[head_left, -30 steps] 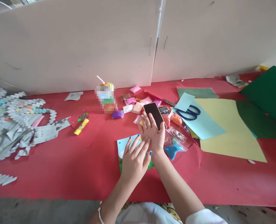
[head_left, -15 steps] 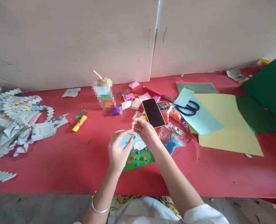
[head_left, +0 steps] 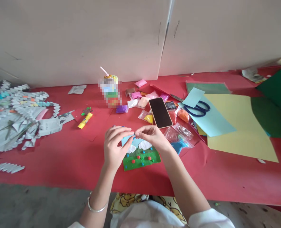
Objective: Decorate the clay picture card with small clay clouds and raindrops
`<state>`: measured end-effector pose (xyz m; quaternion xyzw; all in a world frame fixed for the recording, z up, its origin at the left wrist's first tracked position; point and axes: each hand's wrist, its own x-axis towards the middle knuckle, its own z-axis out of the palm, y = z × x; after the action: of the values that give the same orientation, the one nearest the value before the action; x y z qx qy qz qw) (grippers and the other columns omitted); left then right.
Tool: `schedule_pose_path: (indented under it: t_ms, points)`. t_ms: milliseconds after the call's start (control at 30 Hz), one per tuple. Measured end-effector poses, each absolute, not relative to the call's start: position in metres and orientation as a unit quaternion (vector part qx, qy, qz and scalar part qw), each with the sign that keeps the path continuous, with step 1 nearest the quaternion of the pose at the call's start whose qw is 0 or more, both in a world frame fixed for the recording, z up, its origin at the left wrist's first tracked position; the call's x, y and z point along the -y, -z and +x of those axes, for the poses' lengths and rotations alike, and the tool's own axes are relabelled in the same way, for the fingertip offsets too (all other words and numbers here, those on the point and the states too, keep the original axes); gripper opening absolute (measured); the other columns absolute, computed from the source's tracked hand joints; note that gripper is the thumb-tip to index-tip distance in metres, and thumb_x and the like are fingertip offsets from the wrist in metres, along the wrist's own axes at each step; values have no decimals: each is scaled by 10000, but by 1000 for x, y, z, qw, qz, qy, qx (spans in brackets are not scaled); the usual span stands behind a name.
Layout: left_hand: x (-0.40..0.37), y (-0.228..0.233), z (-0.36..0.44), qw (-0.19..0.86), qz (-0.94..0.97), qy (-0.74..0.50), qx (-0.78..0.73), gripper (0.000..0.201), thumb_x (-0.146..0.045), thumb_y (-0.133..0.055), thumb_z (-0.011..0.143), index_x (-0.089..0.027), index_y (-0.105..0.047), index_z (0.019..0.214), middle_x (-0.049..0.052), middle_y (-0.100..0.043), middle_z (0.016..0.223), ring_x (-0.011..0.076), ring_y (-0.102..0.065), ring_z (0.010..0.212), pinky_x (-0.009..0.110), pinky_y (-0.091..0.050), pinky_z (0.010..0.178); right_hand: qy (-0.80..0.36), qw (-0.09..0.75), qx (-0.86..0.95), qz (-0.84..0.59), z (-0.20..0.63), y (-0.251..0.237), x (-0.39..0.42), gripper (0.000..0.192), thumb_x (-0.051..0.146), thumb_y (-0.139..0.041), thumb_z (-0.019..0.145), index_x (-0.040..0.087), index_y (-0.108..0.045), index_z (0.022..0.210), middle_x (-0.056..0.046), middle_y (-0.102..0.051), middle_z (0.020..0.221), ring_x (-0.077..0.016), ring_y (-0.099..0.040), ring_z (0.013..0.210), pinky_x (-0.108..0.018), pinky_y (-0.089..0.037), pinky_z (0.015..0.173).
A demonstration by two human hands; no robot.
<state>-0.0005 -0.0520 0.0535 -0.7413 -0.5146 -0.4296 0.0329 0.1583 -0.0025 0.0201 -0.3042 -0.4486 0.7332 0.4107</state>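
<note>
Both hands meet above the upper edge of a small rectangular clay picture [head_left: 140,154] with a pale blue sky, white clouds, and a green strip dotted red and blue. It lies flat on the red paper-covered surface [head_left: 59,158], directly below and just toward the body from the fingertips, its long axis running left-right with a slight tilt.

Left hand [head_left: 114,144]: fingers curled in, thumb and forefinger narrowed to a pinch at the meeting point.

Right hand [head_left: 152,136]: fingers [head_left: 140,130] likewise drawn close, tips touching or nearly touching the left's. Something tiny may sit between them (too small to tell; a blue speck there could be clay or nail polish).

Both hands are equally near the picture; the right crosses its top right corner.

Beyond the right hand lie a dark-screened phone [head_left: 160,112], clear bags of coloured clay [head_left: 178,134], and blue-handled scissors [head_left: 197,109] on light blue paper.
</note>
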Motion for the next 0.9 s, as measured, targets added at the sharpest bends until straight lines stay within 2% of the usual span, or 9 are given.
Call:
schedule_pose_path:
  t_ms: [233, 467, 767, 900]
  points:
    - [51, -54, -3, -11, -734, 442, 515, 60, -196, -653, 850, -240, -694, 849, 18, -703, 891, 175, -619, 929, 380, -523, 887, -736, 410, 457, -285, 160, -20, 3, 174, 360, -799, 701, 205, -757, 768, -4, -730, 755, -111, -643, 715, -248, -500, 707]
    - [52, -57, -6, -74, -723, 439, 528, 58, -221, -655, 850, -225, -700, 885, 27, -681, 908, 168, -623, 936, 339, -528, 851, -739, 403, 446, -304, 160, -22, 3, 198, 366, -824, 663, 193, -752, 729, -7, -728, 721, -113, -643, 684, -240, -499, 657]
    - [52, -57, -4, -94, -704, 446, 545, 46, -220, -662, 839, -224, -709, 838, 21, -665, 885, 151, -636, 880, 302, -536, 803, -740, 411, 443, -297, 160, -20, 5, 175, 336, -839, 651, 212, -756, 741, 6, -738, 743, -106, -655, 702, -230, -506, 671]
    - [53, -54, -4, -103, -693, 451, 553, 89, -209, -657, 839, -221, -696, 918, 27, -680, 939, 155, -639, 927, 300, -531, 835, -727, 417, 448, -312, 159, -19, 5, 202, 371, -825, 660, 203, -747, 741, -3, -740, 746, -118, -661, 695, -243, -515, 659]
